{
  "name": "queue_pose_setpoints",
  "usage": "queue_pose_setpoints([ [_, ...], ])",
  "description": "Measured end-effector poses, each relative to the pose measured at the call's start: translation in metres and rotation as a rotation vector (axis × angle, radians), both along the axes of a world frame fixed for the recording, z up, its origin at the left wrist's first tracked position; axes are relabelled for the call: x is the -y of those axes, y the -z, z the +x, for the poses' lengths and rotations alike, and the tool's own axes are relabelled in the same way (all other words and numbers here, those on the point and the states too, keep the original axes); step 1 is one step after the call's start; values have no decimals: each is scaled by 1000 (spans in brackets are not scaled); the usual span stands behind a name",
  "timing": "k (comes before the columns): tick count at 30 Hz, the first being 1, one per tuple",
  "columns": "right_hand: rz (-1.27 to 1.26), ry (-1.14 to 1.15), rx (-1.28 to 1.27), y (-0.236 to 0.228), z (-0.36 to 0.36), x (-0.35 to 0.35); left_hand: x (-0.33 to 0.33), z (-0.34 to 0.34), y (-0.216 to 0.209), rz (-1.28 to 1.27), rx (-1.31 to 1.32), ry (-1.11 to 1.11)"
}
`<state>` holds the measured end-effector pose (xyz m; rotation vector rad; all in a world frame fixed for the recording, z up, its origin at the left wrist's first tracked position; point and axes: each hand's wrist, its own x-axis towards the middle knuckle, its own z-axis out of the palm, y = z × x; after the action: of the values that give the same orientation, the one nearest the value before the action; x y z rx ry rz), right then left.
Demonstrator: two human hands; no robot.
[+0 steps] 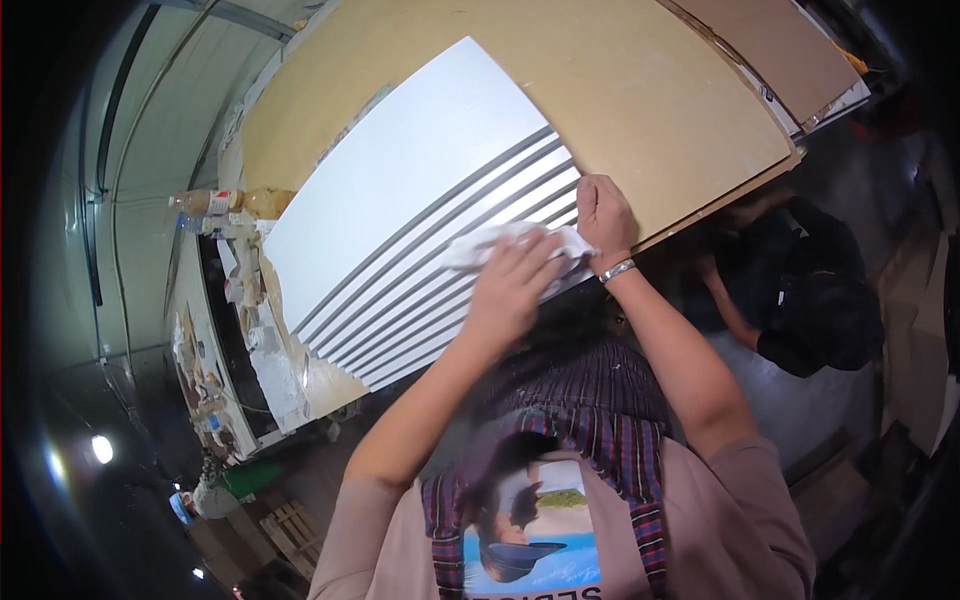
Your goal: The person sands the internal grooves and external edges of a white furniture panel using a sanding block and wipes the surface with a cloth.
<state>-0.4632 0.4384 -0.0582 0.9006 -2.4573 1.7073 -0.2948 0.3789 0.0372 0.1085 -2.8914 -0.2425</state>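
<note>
Panel (410, 150) steadied on the counter (650, 90), cloth (478, 245) in hand

Watching from my end, I saw the panel flat on the counter, its grooved part (385, 285) on the near side, I judged so that both hands could reach it. The right hand (607, 215) was clenched on the panel's right edge, apparently to stop it sliding. The left hand (512, 287) grasped the cloth, bunched beneath the fingers and pressed down near that same edge; blur hid how tight this grip was. The panel looked white and plain across its far portion, with dark, roughly parallel lines running across the grooved part. They seemed to bend, which I put down to the lens
</note>
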Motion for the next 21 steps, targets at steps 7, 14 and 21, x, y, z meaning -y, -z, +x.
queue_pose_setpoints([
  [7, 142, 75, 47, -7, 12, 2, 32, 127, 35, -116, 22, -123],
  [14, 287, 192, 139, -18, 10, -1, 82, 327, 42, -177, 23, -319],
  [21, 278, 188, 169, -10, 5, 4, 77, 384, -11, -37, -115, -423],
])
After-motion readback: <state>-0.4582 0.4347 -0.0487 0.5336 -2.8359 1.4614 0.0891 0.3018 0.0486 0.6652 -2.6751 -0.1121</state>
